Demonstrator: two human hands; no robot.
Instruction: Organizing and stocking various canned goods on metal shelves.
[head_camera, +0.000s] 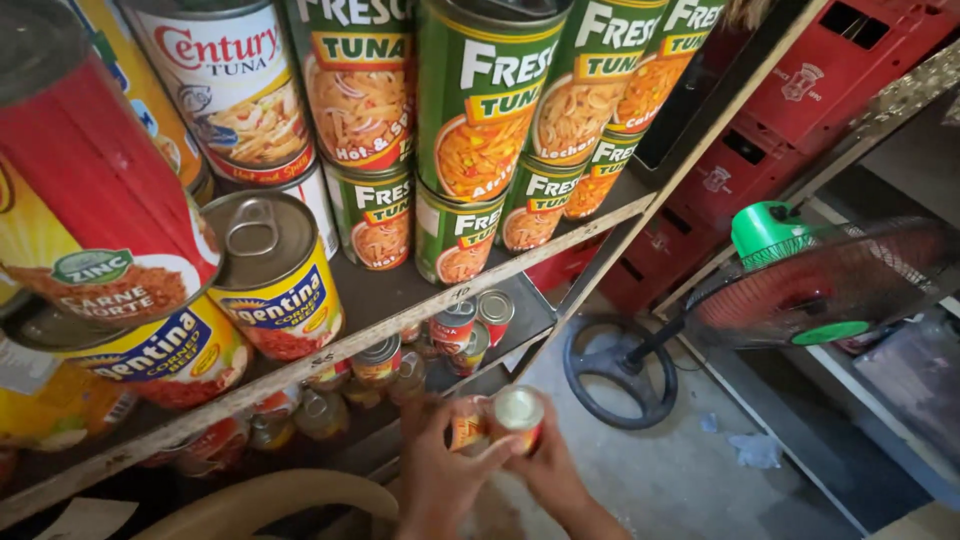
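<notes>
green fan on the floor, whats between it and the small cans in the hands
In the head view, the fan's round black base and bare grey concrete floor lie between the green fan and the small cans.

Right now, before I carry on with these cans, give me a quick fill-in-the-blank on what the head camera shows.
1. The left hand and right hand together hold two small ____.
2. The stacked cans on the upper shelf have mostly ____ labels.
3. The standing fan on the floor has a ____ hub.
4. The crates behind the fan are ____.

Missing words: cans; green; green; red
</notes>
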